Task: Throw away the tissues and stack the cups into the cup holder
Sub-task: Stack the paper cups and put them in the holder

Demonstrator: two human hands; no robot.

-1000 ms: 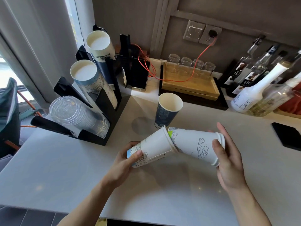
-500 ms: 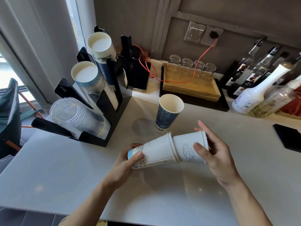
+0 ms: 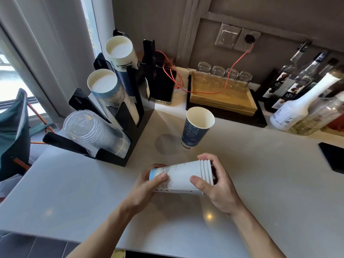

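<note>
Pale grey tabletop (image 3: 55,192) under window light, a bar corner with a dark wall behind — that is where we stand, both hands on a nested stack of white paper cups (image 3: 183,176) held on its side just above the surface. Our left hand (image 3: 149,185) wraps the base end, fingers curled round the blue-banded bottom; our right hand (image 3: 216,185) cups the rim end, where several rolled rims sit packed together, thumb below and fingers bent over the top.

We judge the stack light and thin-walled. It should crush if squeezed mid-body, so the rolled rims and the stiff base look like the safest places to hold. The sleeves look dry and matte, unlikely to slip.

One dark blue patterned paper cup (image 3: 197,127) stands upright on the tabletop just beyond our hands, mouth open, untouched. To the left sits the black cup holder (image 3: 128,127), its slanted bays carrying two columns of paper cups and a column of clear plastic lids or cups (image 3: 93,131) — which of the two, we cannot tell. No tissues are visible.

Writing is scarce. Line drawings of buildings run along the white stack, with small print too fine to read. A dark bottle (image 3: 286,86) at the right shows figures that look like "1883"; the white bottle (image 3: 297,107) beside it bears a label we cannot make out.
</note>
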